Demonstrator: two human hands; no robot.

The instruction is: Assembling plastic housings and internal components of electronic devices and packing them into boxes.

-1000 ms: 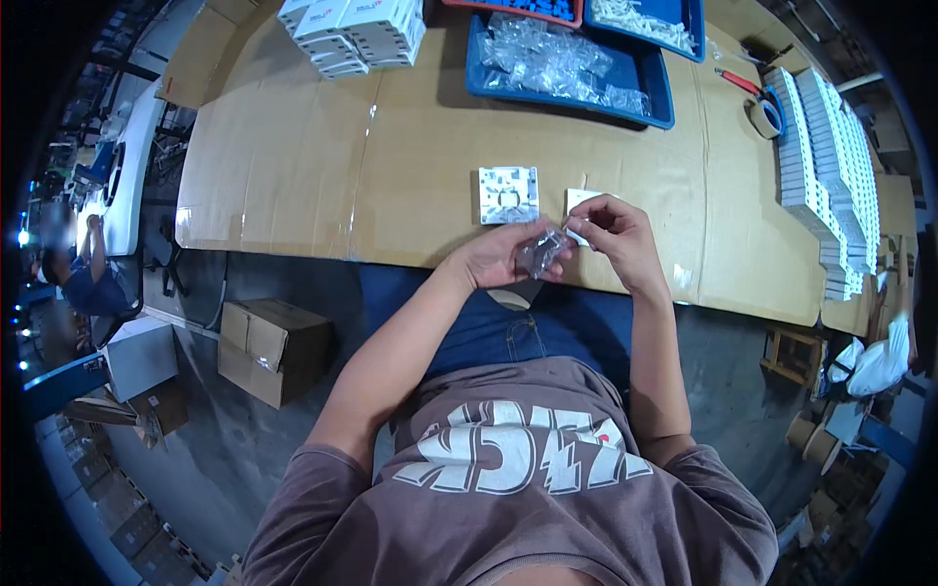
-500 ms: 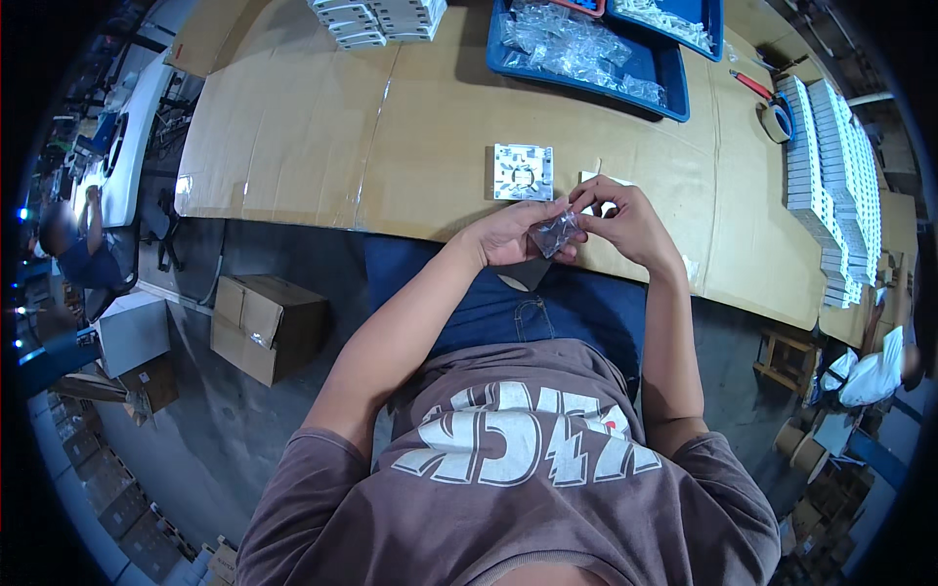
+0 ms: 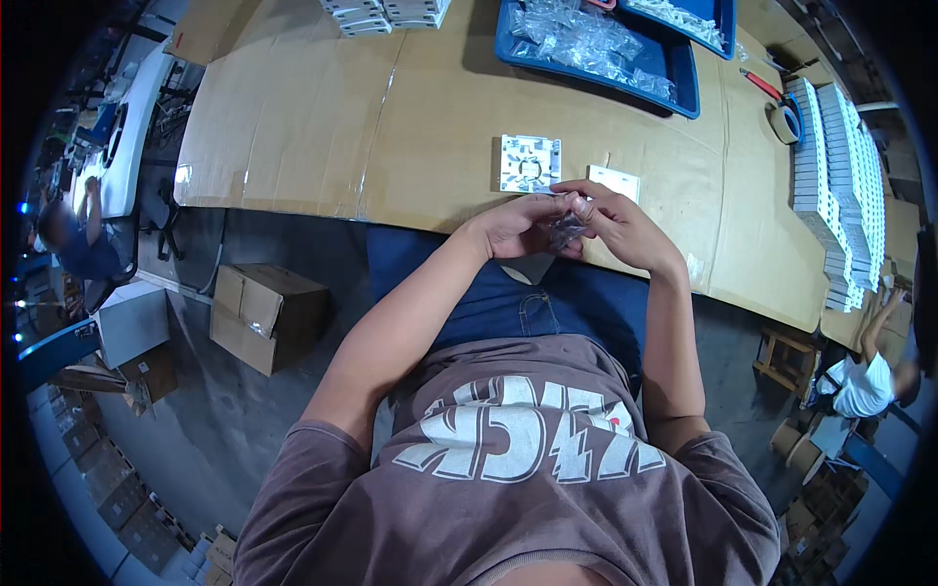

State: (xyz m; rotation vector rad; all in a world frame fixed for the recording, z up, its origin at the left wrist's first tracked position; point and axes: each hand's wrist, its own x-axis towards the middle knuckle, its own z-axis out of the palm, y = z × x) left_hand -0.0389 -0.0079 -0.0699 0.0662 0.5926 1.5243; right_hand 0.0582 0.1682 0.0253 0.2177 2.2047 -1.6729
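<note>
A small clear plastic bag (image 3: 565,232) is pinched between my two hands at the table's near edge; its contents are too small to tell. My left hand (image 3: 518,225) is closed around the bag's left side. From the right, my right hand (image 3: 625,227) grips the top of it with thumb and fingers. Just beyond my hands lies a square white plastic housing (image 3: 531,164), its open inner side up. A flat white cover piece (image 3: 616,183) rests beyond my right hand, partly hidden by it.
Blue trays (image 3: 596,73) at the back hold clear bags and white parts. Stacked white housings (image 3: 826,186) line the right side, near a tape roll (image 3: 785,124) and a red-handled tool (image 3: 760,85). More white housings (image 3: 386,14) stand far left. Other people sit at both sides.
My right hand has come in closer over the bag, its fingers now against my left fingertips. More of the white cover piece shows. The view has shifted slightly.
</note>
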